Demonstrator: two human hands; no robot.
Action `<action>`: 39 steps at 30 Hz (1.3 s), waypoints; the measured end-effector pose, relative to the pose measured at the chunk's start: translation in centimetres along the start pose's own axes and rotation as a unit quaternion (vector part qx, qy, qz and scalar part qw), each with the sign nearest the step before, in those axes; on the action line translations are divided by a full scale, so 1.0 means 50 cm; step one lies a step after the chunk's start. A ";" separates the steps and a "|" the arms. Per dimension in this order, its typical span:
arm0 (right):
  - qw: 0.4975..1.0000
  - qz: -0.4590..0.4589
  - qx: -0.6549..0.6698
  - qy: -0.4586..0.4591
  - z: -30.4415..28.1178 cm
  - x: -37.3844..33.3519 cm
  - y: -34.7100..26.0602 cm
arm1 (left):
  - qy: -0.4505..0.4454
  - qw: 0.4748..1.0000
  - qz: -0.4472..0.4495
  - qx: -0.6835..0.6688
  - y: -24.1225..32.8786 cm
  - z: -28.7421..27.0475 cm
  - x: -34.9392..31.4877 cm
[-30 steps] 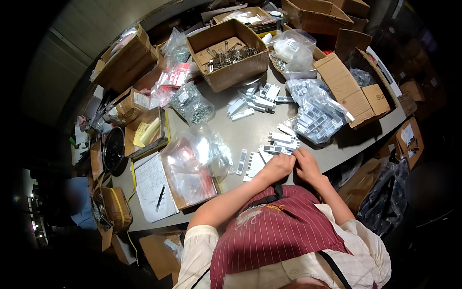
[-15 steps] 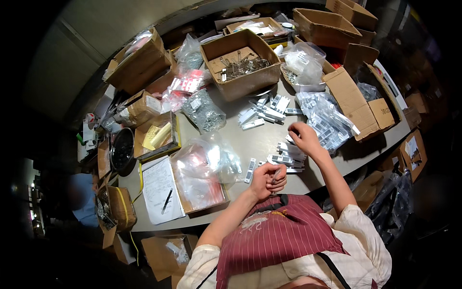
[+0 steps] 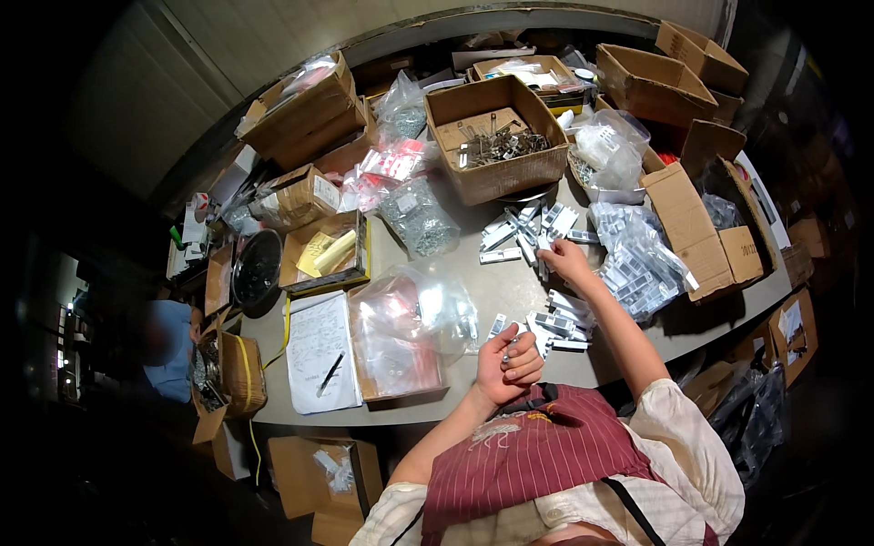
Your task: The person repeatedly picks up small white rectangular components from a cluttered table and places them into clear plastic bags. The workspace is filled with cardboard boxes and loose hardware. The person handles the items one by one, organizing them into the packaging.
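1. Work, in the head view, is judged to be under way, not finished: loose grey-and-white parts are spread in two heaps, and more are contained in a well-filled bag to the right of the right fingers. Which heap is done and which is left cannot be told.
2. Near heap is found just right of the left fingers, bodyward of the right ones; it is not gripped by either.
3. Far heap is touched at its bodyward edge by the right fingertips.
4. Right hand is held with its fingers bunched and pointed down at those parts; whether one is pinched cannot be told.
5. Left hand is held raised, its fingers curled in toward the palm; small metal bits appear to be enclosed there.
6. Clips are piled in an open box, well beyond the left fingers.
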State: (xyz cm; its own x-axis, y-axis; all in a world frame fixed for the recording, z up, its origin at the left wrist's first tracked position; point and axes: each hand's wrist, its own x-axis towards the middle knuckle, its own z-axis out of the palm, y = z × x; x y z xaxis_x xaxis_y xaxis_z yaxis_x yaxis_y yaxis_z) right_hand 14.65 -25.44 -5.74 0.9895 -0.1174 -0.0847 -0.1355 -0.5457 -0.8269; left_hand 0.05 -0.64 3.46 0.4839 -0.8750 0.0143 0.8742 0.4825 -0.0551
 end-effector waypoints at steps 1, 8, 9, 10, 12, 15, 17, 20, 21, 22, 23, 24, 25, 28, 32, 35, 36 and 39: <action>0.991 0.049 0.120 -0.034 -0.006 -0.003 0.011 | -0.002 1.000 0.002 -0.009 -0.002 0.004 0.005; 0.892 0.090 0.432 -0.101 -0.033 -0.113 -0.050 | 0.079 0.997 -0.010 -0.011 -0.006 0.017 0.020; 0.884 0.077 0.448 -0.106 -0.037 -0.137 -0.074 | 0.122 0.992 -0.009 -0.001 -0.005 0.024 0.021; 0.885 0.070 0.446 -0.114 -0.040 -0.159 -0.095 | 0.110 0.992 -0.020 0.066 0.003 -0.003 0.020; 0.894 0.060 0.429 -0.115 -0.040 -0.199 -0.111 | 0.221 0.923 0.045 0.310 0.002 -0.019 0.026; 0.902 0.018 0.417 -0.105 -0.015 -0.242 -0.115 | 0.248 0.726 0.170 0.618 0.008 -0.047 0.029; 0.897 0.039 0.428 -0.101 -0.007 -0.264 -0.124 | 0.219 0.603 0.223 0.734 0.011 -0.051 0.027; 0.909 0.050 0.404 -0.092 -0.020 -0.281 -0.147 | 0.198 0.501 0.233 0.810 0.006 -0.022 0.023; 0.912 0.052 0.395 -0.099 -0.020 -0.283 -0.146 | 0.200 0.511 0.214 0.808 0.004 -0.015 0.022; 0.915 0.054 0.386 -0.106 -0.021 -0.286 -0.143 | 0.202 0.520 0.195 0.807 0.002 -0.008 0.022; 0.918 0.056 0.377 -0.113 -0.021 -0.288 -0.140 | 0.204 0.528 0.175 0.805 0.000 -0.001 0.022; 0.916 0.064 0.377 -0.121 -0.019 -0.290 -0.139 | 0.221 0.570 0.126 0.781 -0.001 0.008 0.022; 0.914 0.073 0.378 -0.129 -0.017 -0.293 -0.138 | 0.237 0.609 0.077 0.753 -0.003 0.020 0.022; 0.917 0.066 0.359 -0.162 -0.019 -0.298 -0.123 | 0.200 0.562 0.089 0.798 -0.009 0.032 0.016; 0.862 0.106 0.459 -0.188 -0.039 -0.318 -0.157 | 0.175 0.807 0.056 0.561 -0.025 0.017 -0.006; 0.852 0.122 0.484 -0.156 -0.050 -0.327 -0.175 | 0.114 0.820 0.155 0.539 -0.022 0.014 -0.032; 0.854 0.100 0.487 -0.152 -0.043 -0.325 -0.163 | 0.094 0.826 0.199 0.519 -0.017 0.000 -0.033; 0.878 0.049 0.446 -0.166 -0.056 -0.339 -0.180 | 0.023 0.875 0.249 0.415 0.009 0.009 -0.031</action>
State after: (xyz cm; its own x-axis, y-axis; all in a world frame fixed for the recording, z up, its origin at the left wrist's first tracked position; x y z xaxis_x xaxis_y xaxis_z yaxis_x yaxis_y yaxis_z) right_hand -1.03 -20.85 4.67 0.9559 0.2014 -0.2139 -0.2727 0.3375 -0.9009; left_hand -0.28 0.95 3.88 0.8278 -0.5397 0.1532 0.2936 0.6495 0.7014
